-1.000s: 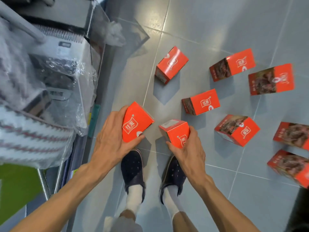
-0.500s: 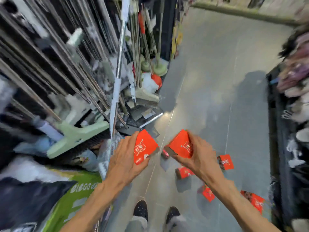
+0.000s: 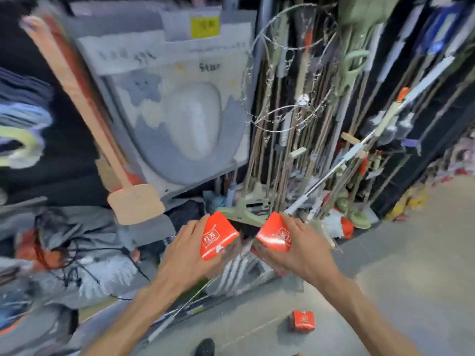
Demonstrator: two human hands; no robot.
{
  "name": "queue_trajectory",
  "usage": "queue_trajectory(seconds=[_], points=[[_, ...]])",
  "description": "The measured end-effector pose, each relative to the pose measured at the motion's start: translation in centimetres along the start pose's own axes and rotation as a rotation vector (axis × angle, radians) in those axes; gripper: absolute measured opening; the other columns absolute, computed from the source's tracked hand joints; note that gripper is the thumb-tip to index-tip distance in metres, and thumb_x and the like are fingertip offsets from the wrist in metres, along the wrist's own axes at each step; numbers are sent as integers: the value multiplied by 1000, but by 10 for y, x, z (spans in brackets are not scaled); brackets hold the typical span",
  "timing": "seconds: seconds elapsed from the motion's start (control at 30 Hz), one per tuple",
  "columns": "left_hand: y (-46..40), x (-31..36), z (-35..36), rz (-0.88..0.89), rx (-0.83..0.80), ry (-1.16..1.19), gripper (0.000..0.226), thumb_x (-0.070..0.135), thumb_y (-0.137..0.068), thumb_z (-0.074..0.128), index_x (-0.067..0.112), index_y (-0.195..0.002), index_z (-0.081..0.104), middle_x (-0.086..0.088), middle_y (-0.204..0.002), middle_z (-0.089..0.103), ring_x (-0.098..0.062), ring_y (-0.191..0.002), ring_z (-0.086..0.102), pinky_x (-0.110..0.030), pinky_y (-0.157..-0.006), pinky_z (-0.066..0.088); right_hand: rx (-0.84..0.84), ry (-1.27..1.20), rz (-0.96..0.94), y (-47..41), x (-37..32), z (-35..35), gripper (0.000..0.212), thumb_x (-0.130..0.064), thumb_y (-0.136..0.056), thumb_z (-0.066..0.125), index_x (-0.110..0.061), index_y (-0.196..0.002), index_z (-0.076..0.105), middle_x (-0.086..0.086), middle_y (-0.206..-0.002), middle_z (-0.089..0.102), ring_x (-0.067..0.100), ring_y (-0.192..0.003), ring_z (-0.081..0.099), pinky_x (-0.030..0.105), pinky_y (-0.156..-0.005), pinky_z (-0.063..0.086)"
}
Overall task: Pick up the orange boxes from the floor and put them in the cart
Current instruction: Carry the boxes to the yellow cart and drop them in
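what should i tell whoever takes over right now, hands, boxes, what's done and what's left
Left hand grips one orange box, lifted clear of the floor.
Right hand grips a second orange box, also lifted; the two boxes are held side by side and apart.
One more orange box on the floor lies lower right, near the person's shoe.
The view is blurred and no cart can be made out clearly.
Done: two boxes picked up.
Left: put both in the cart, then go back for the floor box and any others out of view.
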State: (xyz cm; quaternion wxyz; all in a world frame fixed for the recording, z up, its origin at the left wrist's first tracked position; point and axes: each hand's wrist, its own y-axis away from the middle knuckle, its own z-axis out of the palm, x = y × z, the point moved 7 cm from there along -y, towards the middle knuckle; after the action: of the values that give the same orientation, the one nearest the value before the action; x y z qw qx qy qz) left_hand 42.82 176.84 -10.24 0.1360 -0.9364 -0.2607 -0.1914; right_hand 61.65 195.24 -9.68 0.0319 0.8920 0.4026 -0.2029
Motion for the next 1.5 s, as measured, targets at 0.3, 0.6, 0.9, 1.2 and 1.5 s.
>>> queue_trajectory(seconds=[0.3, 0.6, 0.9, 1.2, 1.5], points=[[261, -128, -152, -542, 342, -55, 112, 97, -65, 26, 23, -148, 30, 0, -131, 48, -23, -120, 48, -41, -95, 45, -253, 36, -617, 45, -281, 73, 97, -88, -66, 54, -39, -146, 30, -9, -129, 54, 20, -120, 54, 38, -91, 50], [595, -228, -267, -997, 564, -177, 97, 88, -72, 40, 23, -145, 37, 4, -121, 52, -19, -112, 52, -34, -89, 45, -509, 10, -1118, 249, -593, 174, 101, -85, -68, 57, -33, -150, 28, -7, -143, 47, 17, -132, 45, 35, -101, 40], [879, -287, -364, -1322, 739, -262, 80, 79, -78, 50, 32, -140, 37, 10, -123, 52, -14, -113, 51, -30, -82, 42, -693, -119, -1396, 482, -847, 246, 90, -83, -63, 59, -42, -140, 34, -19, -126, 53, 13, -118, 53, 39, -90, 48], [1059, -412, -444, -1532, 803, -310, 91, 81, -73, 46, 28, -145, 34, 6, -127, 53, -17, -116, 52, -39, -91, 47, -761, -197, -1642, 623, -1086, 325, 95, -82, -66, 60, -40, -145, 30, -10, -136, 52, 16, -123, 52, 44, -94, 48], [1203, -576, -558, -1682, 887, -319, 86, 80, -73, 54, 35, -144, 33, 10, -123, 55, -14, -112, 55, -40, -88, 49, -751, -194, -1827, 720, -1343, 408, 92, -77, -68, 63, -34, -145, 36, -8, -140, 53, 17, -126, 50, 36, -94, 46]])
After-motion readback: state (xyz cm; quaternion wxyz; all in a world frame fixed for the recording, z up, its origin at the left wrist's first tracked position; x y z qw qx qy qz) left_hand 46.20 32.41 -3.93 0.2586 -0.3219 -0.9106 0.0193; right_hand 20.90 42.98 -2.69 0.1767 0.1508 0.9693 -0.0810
